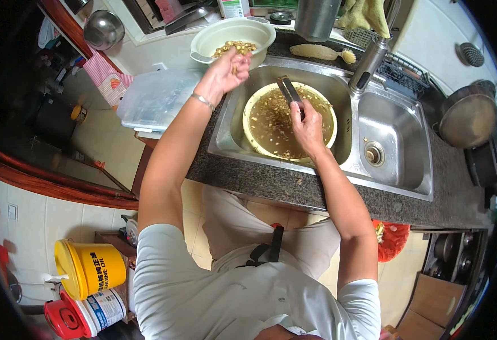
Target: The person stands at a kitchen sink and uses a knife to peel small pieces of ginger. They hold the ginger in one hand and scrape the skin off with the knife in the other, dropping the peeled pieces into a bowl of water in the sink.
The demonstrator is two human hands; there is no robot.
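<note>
My left hand (225, 72), with a metal band at the wrist, is at the near rim of a pale green bowl (203, 41). Its fingers are curled and slightly blurred, with a hint of something yellowish between them. Small rounded yellow-brown pieces (238, 46) lie in the bowl. My right hand (308, 126) grips a dark, narrow, flat tool (287, 92) whose exact kind I cannot make out. Tool and hand are above a cream basin (247, 126) standing in the larger sink bowl. Murky brown water (282, 139) with pale scraps and peelings fills the basin.
A steel tap (367, 68) rises behind the sinks, with a smaller sink bowl (398, 144) at right. A pale root vegetable (314, 52) lies on the back ledge. A clear-lidded box (160, 99) stands at left. Pans (468, 116) hang on the right wall.
</note>
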